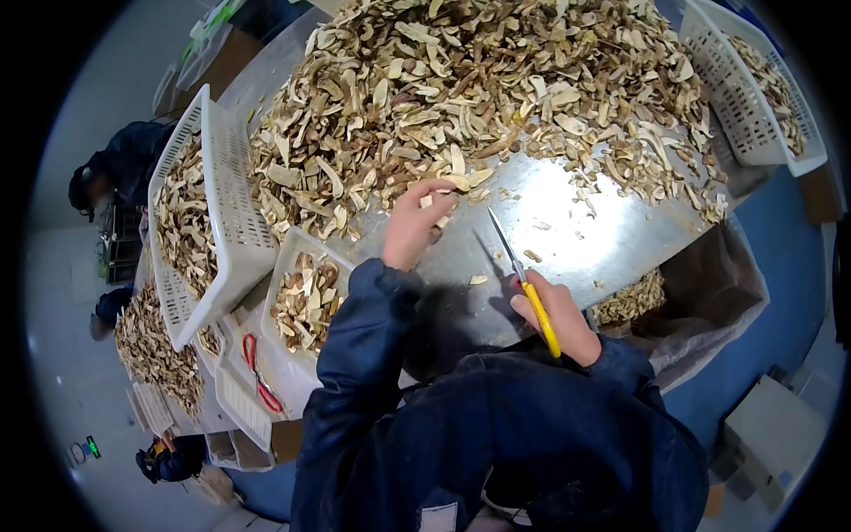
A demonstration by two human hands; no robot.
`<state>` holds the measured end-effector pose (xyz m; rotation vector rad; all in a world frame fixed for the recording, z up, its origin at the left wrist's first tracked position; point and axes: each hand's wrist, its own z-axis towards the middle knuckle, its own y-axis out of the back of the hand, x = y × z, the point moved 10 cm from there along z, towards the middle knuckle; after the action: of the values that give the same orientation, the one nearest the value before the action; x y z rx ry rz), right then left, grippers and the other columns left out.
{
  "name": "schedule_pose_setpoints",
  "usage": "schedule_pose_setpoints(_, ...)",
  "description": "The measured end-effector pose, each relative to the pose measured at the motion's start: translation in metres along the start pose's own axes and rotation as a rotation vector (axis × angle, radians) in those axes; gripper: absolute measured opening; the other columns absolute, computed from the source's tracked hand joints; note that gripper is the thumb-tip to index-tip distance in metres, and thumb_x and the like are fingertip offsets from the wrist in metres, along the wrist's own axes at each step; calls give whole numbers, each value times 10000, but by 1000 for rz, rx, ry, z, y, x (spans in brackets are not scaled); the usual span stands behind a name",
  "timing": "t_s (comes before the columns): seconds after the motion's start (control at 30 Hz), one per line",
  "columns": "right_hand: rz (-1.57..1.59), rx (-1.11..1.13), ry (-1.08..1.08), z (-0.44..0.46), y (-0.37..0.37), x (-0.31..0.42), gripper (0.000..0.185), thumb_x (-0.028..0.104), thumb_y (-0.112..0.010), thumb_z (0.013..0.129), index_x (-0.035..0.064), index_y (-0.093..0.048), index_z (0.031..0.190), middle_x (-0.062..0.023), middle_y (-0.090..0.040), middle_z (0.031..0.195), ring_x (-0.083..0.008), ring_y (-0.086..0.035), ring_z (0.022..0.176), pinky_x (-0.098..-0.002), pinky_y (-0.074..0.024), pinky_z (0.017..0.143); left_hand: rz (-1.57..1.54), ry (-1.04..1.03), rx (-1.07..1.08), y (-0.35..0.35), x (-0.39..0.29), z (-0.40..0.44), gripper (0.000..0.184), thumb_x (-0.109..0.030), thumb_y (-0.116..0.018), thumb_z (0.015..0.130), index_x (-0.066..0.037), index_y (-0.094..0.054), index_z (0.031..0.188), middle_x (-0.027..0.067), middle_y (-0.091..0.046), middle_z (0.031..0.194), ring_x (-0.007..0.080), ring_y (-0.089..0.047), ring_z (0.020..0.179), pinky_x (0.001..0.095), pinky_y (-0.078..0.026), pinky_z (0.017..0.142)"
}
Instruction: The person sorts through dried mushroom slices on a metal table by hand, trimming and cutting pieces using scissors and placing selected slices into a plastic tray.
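My left hand (413,227) is at the near edge of a large pile of dried mushroom slices (461,89), on a metal table (550,213). Its fingers are curled in a pinch, with a pale mushroom slice (427,202) showing between them; the fingertips partly hide it. In my right hand (567,321) is a pair of scissors (538,310) with yellow handles. Their narrow blades point up and away over the table, toward the pile, and look closed. A few small scraps lie between my hands and the pile.
A white perforated basket (244,191) of slices stands at left, beside a smaller white tray (292,244). Red-handled scissors (257,377) lie nearby. Another basket (722,84) is at far right, above a lined bin (718,293) holding pieces. Other people (133,164) are at left.
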<state>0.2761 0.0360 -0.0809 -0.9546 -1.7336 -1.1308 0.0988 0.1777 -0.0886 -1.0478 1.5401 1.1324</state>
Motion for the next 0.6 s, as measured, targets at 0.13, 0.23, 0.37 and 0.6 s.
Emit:
schedule_pose_setpoints(0.13,-18,-24,50,-4,5,3,357,302,-623,873,-5,-498,1005,-232,-561,688,-426,-562,659,-425,-412,563,879,-343,-101,-20,-28,18,187,-120,-611,774,-26,-600,936,142,-565,849,291,-584,742,400,-463,677)
schedule_pose_setpoints(0.23,23,-23,28,-6,9,4,348,298,-627,870,1,-501,999,-227,-559,684,-422,-562,655,-424,-413,561,842,-358,-100,-13,-37,24,185,-133,-623,770,-17,-612,913,144,-570,794,298,-571,726,384,-454,661)
schedule_pose_setpoints(0.37,-37,-5,-7,-5,11,3,369,309,-627,869,3,-490,1021,-212,-565,672,-412,-565,640,-425,-416,558,478,-51,23,3,-25,15,212,-214,-631,827,-14,-582,775,36,-508,632,137,-491,604,271,-397,571)
schedule_pose_setpoints(0.6,-193,76,105,1,8,17,454,362,-615,862,8,-433,1081,-221,-569,740,-415,-567,728,-460,-415,612,285,217,370,-20,-39,-35,226,-259,-620,860,-46,-676,913,-46,-572,693,55,-468,586,223,-374,529)
